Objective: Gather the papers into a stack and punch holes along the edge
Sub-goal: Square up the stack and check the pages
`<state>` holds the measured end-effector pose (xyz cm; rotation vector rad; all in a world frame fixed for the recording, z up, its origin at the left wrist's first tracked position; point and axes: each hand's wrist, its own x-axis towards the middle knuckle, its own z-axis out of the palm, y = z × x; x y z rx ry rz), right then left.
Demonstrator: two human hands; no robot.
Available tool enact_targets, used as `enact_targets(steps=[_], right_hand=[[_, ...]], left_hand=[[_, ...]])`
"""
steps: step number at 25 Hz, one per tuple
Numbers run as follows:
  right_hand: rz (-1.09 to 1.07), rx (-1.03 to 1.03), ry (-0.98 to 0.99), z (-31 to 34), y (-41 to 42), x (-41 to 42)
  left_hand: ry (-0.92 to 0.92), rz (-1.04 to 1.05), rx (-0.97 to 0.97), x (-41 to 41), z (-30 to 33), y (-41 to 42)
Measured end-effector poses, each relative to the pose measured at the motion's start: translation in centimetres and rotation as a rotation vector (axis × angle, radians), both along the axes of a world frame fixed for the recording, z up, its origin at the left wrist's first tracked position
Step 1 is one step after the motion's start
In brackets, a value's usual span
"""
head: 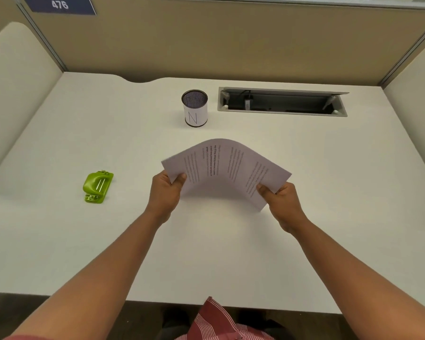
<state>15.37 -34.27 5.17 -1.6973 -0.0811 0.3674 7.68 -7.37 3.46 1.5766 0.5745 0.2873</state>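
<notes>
Printed white papers (225, 168) are held together above the middle of the desk, bowed upward in an arch. My left hand (166, 192) pinches their left corner, thumb on top. My right hand (281, 200) grips their right edge the same way. A green hole punch (97, 186) lies on the white desk (59, 241) well to the left of my left hand, apart from the papers. How many sheets the stack holds is hard to tell.
A black mesh pen cup (194, 107) with a white label marked N stands behind the papers. An open cable tray (282, 101) is sunk into the desk at the back right. Beige partition walls (206, 45) close off the back and sides.
</notes>
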Motion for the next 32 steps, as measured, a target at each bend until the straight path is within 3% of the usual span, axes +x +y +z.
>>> enact_targets(steps=[23, 28, 32], right_hand=[[0.01, -0.16, -0.052, 0.3, 0.0, 0.0], [0.037, -0.027, -0.015, 2.6, -0.6, 2.5], [-0.041, 0.16, 0.169, 2.5, -0.8, 3.4]], left_hand=[[0.027, 0.065, 0.031, -1.0, -0.3, -0.3], [0.081, 0.016, -0.024, -1.0, 0.9, 2.8], [0.079, 0.078, -0.251, -1.1, 0.8, 3.8]])
